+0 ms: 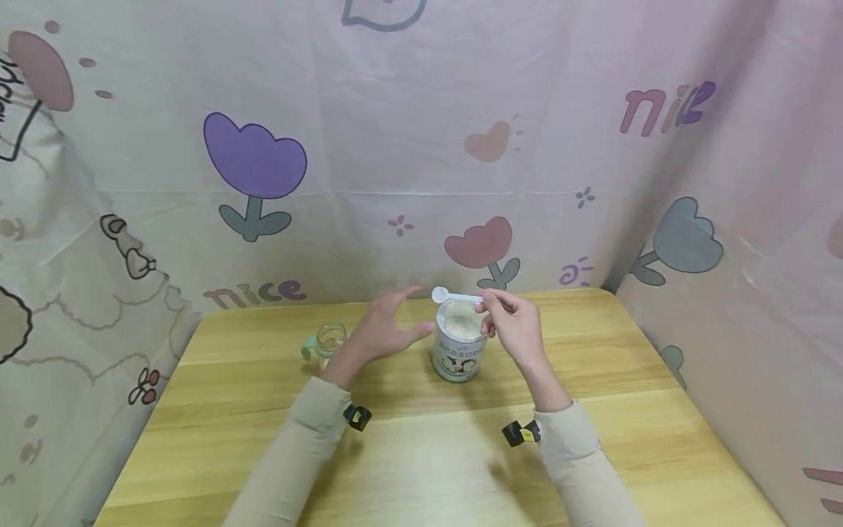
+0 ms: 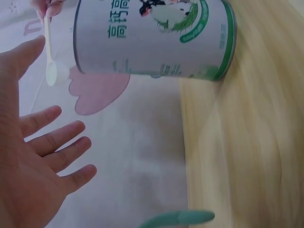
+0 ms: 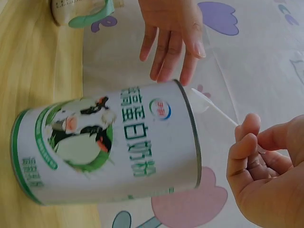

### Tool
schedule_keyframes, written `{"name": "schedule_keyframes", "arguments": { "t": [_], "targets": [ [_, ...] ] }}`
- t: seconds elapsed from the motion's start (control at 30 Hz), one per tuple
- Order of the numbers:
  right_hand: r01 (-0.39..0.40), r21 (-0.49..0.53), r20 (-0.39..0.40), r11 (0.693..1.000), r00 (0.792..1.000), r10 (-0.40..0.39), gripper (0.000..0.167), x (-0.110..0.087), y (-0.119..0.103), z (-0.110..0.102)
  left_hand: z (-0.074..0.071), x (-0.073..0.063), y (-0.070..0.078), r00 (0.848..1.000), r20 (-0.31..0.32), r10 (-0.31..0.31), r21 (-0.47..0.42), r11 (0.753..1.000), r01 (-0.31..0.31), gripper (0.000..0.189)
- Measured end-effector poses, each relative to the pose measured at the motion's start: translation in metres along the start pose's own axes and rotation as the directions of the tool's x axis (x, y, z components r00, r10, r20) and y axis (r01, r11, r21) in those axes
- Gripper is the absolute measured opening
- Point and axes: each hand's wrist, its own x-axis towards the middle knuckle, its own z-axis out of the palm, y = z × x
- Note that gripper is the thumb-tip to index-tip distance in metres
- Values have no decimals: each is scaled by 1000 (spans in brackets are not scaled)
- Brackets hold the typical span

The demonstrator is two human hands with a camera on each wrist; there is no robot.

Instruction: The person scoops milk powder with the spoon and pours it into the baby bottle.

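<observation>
A milk powder can (image 1: 457,360), white with green print and a cow picture, stands upright and uncovered on the table, pale powder visible inside. My right hand (image 1: 516,328) pinches the handle of a small white measuring scoop (image 1: 440,295) over the can's rim. In the right wrist view the scoop (image 3: 213,108) is held between thumb and fingers just beyond the can's mouth. My left hand (image 1: 388,327) is spread to the left of the can, its fingers apart and holding nothing. The left wrist view shows its palm (image 2: 28,166) near the scoop's bowl.
A clear glass jar (image 1: 331,337) with a green handle stands left of the can, partly hidden by the left wrist. The wooden table (image 1: 421,468) meets a printed cloth backdrop (image 1: 369,146) at its far edge and sides.
</observation>
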Motion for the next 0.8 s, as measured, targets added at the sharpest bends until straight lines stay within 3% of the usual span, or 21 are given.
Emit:
{"name": "schedule_keyframes", "arguments": {
  "t": [0.43,0.8],
  "targets": [
    [-20,-18,-43,1000,999,19,25,-5,9,-22,28,9,7,999,45,-16,-9,1000,16,89],
    [-23,-182,-12,983,1000,21,25,-8,13,-31,43,14,12,998,67,14,-7,1000,-13,103]
  ]
}}
